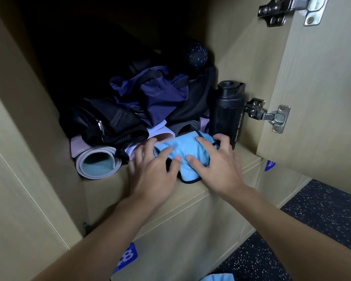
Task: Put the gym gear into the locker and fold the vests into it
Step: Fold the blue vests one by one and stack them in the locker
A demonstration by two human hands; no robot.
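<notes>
1. Beige locker (190,199) shelf, dark within.
2. Folded blue vest (182,145) at front edge; black bottle (227,114) at its 2 o'clock, rolled mat (97,165) at 9 o'clock.
3. Left hand (152,175), right hand (217,167) pressing it, fingers spread.

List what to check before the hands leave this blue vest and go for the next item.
1. Fold of the blue vest: ok, it is a compact bundle.
2. Depth of the vest in the locker: not ok, it lies right at the front edge of the shelf.
3. Contact: ok, the left hand and the right hand both press on the vest.
4. Standing of the bottle: ok, upright, though the right hand's fingers are close to it.
5. Way in past the door: ok, it stands open.
6. All gear stowed: not ok, a blue cloth shows outside the locker; whether it is a vest, cannot tell.
</notes>
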